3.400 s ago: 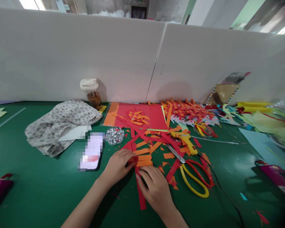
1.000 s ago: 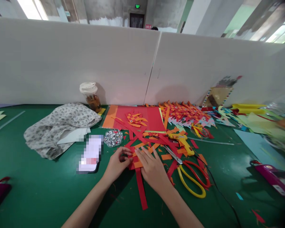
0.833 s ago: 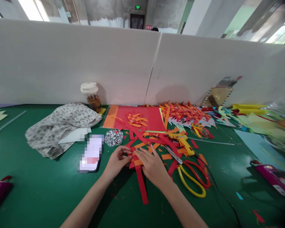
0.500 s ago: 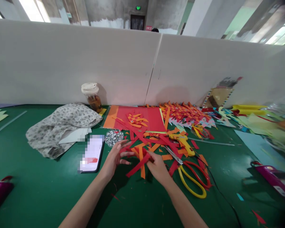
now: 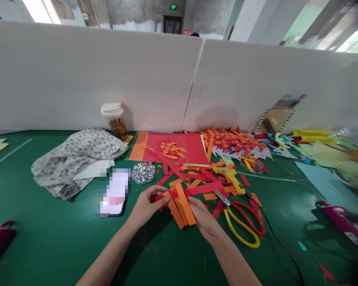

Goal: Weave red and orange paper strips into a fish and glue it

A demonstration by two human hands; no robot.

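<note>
Between my two hands is a bundle of interlaced paper strips, held just above the green table. Several orange strips (image 5: pixel 185 204) hang down toward me, and a red strip (image 5: pixel 207 188) runs across them to the right. My left hand (image 5: pixel 147 204) pinches the left end, thumb on top. My right hand (image 5: pixel 203 214) grips the right side, its fingers partly hidden behind the orange strips. Just right of the bundle lie scissors (image 5: pixel 241 222) with red and yellow handles. A yellow glue gun (image 5: pixel 231 177) rests behind them among loose red and orange paper scraps.
Left of my hands lie a phone (image 5: pixel 115 192), a round container of googly eyes (image 5: pixel 143 172) and a patterned cloth (image 5: pixel 77 159). Behind are red paper sheets (image 5: pixel 193 147) with a woven paper fish (image 5: pixel 171 149), a lidded cup (image 5: pixel 115 119), and several finished woven pieces (image 5: pixel 235 141).
The strip bundle has turned: its red strip now points right instead of toward me, and the orange strips fan downward. My left hand has closed from loose fingers into a pinch on it.
</note>
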